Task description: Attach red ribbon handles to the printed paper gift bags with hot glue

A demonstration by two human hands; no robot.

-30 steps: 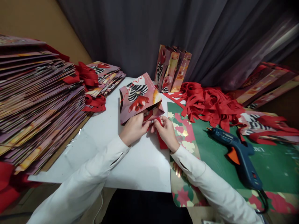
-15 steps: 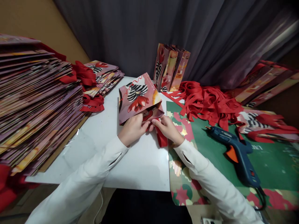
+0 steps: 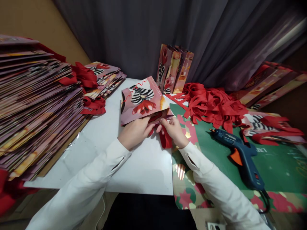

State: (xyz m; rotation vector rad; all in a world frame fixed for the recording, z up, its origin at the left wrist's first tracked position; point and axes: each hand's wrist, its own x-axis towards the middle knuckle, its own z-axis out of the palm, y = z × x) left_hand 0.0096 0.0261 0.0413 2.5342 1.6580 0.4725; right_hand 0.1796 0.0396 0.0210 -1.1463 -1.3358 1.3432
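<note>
The paper bag (image 3: 141,105) seems unfinished — red ribbon (image 3: 166,141) dangling below the right fingers (image 3: 166,124) — and whether these or the left fingers (image 3: 143,122) pinch it cannot be told.

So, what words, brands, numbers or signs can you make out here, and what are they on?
"LA", apparently, in white capitals with the rest unclear: on the green mat, beside the glue gun.
Possibly "MEGA", small and blurred: on the side of a standing bag.
Gold marks, too blurred to read: at the mat's right edge.
Glue gun body: markings too small to read.
Nearest bag: no readable words.
</note>
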